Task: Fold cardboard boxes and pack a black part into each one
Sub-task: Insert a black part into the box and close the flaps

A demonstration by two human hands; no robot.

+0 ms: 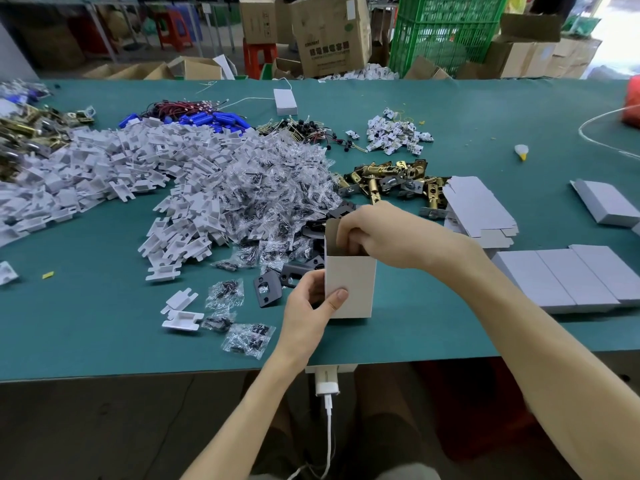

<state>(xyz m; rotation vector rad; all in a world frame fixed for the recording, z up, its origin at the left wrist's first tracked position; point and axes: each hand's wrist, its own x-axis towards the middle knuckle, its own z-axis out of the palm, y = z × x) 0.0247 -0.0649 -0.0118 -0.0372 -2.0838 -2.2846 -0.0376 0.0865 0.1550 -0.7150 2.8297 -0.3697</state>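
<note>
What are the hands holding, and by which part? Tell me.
The left hand grips the upright white box at its lower left edge; right hand curls fingers over its open top rim.

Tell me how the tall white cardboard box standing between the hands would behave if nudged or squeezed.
It would probably tip easily: the tall white cardboard box is upright on its narrow end with the top open. It is likely light and thin-walled, so it may dent where the left hand grips it. The matte card should not be slippery.
</note>
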